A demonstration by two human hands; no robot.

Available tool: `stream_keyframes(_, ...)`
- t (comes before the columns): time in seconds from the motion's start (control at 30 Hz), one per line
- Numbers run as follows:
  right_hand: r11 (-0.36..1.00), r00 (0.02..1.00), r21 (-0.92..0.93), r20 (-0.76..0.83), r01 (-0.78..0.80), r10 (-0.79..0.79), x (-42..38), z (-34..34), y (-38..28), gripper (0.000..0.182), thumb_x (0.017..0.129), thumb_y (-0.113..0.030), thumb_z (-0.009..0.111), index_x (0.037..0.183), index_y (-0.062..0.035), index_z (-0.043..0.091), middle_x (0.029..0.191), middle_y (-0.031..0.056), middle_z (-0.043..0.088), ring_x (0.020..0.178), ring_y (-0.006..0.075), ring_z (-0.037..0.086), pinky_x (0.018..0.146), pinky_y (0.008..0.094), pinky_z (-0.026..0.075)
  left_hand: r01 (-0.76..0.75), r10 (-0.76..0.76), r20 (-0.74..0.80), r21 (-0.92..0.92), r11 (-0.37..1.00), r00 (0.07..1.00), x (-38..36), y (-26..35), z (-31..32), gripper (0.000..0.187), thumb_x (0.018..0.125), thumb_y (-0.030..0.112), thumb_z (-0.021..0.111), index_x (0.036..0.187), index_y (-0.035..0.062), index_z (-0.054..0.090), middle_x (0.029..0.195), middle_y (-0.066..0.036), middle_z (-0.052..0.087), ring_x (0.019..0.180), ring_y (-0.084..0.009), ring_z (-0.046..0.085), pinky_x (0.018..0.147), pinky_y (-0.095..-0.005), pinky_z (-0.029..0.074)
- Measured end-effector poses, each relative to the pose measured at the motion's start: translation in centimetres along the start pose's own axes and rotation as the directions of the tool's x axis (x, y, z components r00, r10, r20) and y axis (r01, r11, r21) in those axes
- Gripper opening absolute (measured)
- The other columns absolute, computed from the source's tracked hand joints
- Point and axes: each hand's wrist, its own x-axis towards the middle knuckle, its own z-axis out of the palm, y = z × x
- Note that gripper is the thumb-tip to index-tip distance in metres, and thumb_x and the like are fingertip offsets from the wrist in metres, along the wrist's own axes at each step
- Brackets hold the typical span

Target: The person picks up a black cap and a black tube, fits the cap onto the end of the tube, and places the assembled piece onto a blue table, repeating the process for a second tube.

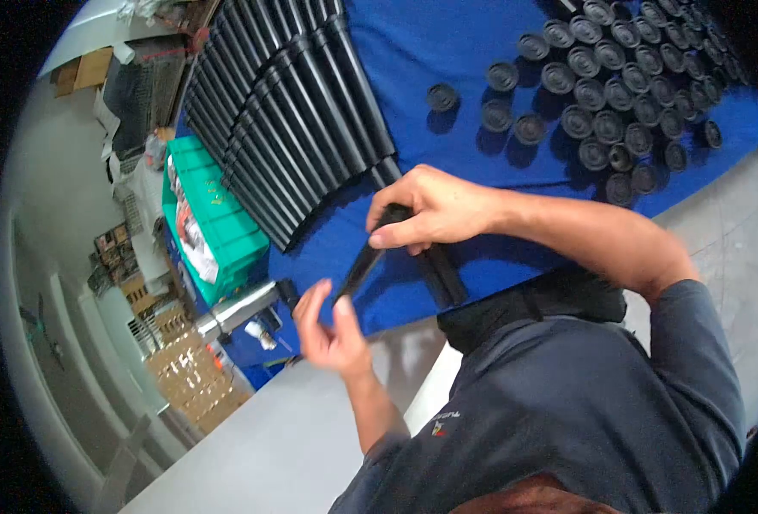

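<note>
My right hand (430, 210) is closed around the upper end of a black tube (362, 270), thumb along its side. The tube slants down to the left toward my left hand (332, 334). That hand has its fingers apart, with the thumb tip right at the tube's lower end. Under my right hand, more black tube-like pieces (443, 278) lie on the blue cloth (499, 240) and reach the table's near edge. Beyond, many black tubes (298, 111) lie side by side in fanned, overlapping rows.
Many round black ribbed discs (584, 62) are spread over the cloth at the upper right. A green crate (238, 227) with white material inside stands at the left. Near it lies a silvery metal piece (242, 308). Cardboard (186, 377) and shelved goods sit farther left.
</note>
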Motion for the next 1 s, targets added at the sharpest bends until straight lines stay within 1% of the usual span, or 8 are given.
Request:
stream_keyframes(0.1,0.996,0.996,0.078,-0.084,0.047,-0.041,0.3,0.0,0.2,0.032,0.097,-0.025,0.074,0.115,0.0015,0.07,0.079,0.0033,0.07,0.068,0.0087,0.066,0.063,0.0255,0.054,-0.144,0.165,0.07,-0.243,0.959,0.984,0.3,1.5,-0.7,0.013,0.097,0.003,0.062,0.104,-0.0055,0.067,0.088,-0.015,0.068,0.082,-0.0201,0.065,0.073,-0.0303,0.051)
stream_keyframes(0.2,0.984,0.996,0.158,-0.038,0.08,-0.075,0.6,-0.3,0.7,0.032,0.097,-0.018,0.073,0.12,0.0029,0.067,0.096,0.0043,0.071,0.086,0.0086,0.066,0.077,0.026,0.055,0.602,-0.323,0.548,-0.467,0.648,0.772,0.1,0.4,0.2,0.04,0.105,0.032,0.059,0.118,-0.0061,0.066,0.099,-0.022,0.072,0.088,-0.0282,0.071,0.073,-0.0365,0.058)
stream_keyframes(0.23,0.982,0.992,0.138,-0.008,0.126,-0.126,0.8,-0.2,1.3,0.031,0.097,-0.016,0.073,0.12,0.0032,0.067,0.099,0.0042,0.071,0.089,0.0085,0.065,0.08,0.0263,0.055,0.698,-0.349,0.608,-0.568,0.436,0.713,0.6,0.1,1.1,0.058,0.107,0.044,0.053,0.137,-0.0053,0.055,0.118,-0.025,0.07,0.104,-0.0332,0.07,0.082,-0.0427,0.06)
stream_keyframes(0.33,0.972,0.968,0.084,0.102,0.221,-0.229,1.1,0.2,2.2,0.031,0.092,-0.004,0.073,0.122,0.0026,0.066,0.103,0.0027,0.07,0.096,0.0089,0.063,0.087,0.0285,0.053,0.579,-0.556,0.392,-0.788,0.207,0.732,1.8,1.9,2.8,0.06,0.108,0.041,0.049,0.148,-0.0039,0.043,0.13,-0.023,0.065,0.118,-0.0344,0.064,0.094,-0.0475,0.056)
stream_keyframes(0.47,0.991,0.942,0.038,0.307,0.126,-0.131,-0.1,0.6,0.6,0.029,0.092,-0.009,0.077,0.118,0.0015,0.068,0.096,0.0027,0.071,0.091,0.0098,0.065,0.083,0.0289,0.053,0.512,-0.425,0.382,-0.822,0.248,0.821,2.6,1.3,1.7,0.057,0.107,0.028,0.056,0.151,-0.0035,0.039,0.123,-0.02,0.067,0.119,-0.0332,0.063,0.102,-0.0497,0.051)
stream_keyframes(0.6,0.984,0.937,0.072,0.323,-0.166,0.134,0.0,0.1,-0.3,0.032,0.094,-0.022,0.079,0.116,-0.0009,0.071,0.084,-0.0001,0.068,0.07,0.0065,0.06,0.062,0.0261,0.049,0.65,-0.36,0.549,-0.698,0.299,0.755,3.2,1.9,0.6,0.062,0.092,0.016,0.072,0.143,-0.0031,0.043,0.096,-0.019,0.068,0.08,-0.0273,0.067,0.077,-0.0406,0.058)
stream_keyframes(0.83,0.99,0.911,0.135,0.412,-0.043,-0.017,0.1,-0.1,0.3,0.055,0.093,-0.01,0.074,0.145,-0.004,0.057,0.082,-0.0013,0.067,0.067,0.0052,0.055,0.058,0.0245,0.045,0.847,-0.207,0.847,-0.404,0.346,0.489,0.9,-1.3,0.3,0.046,0.076,0.008,0.077,0.118,-0.0026,0.063,0.096,-0.014,0.071,0.083,-0.0206,0.068,0.077,-0.0333,0.055)
stream_keyframes(1.0,0.992,0.874,0.11,0.487,-0.066,0.004,-0.1,-0.1,-0.6,0.045,0.092,-0.008,0.074,0.137,-0.0057,0.065,0.08,-0.0015,0.066,0.065,0.0051,0.053,0.059,0.0244,0.044,0.876,-0.143,0.891,-0.375,0.303,0.431,0.0,-3.3,-0.3,0.047,0.076,0.014,0.077,0.114,-0.0103,0.065,0.102,-0.015,0.068,0.086,-0.0221,0.066,0.079,-0.0341,0.054)
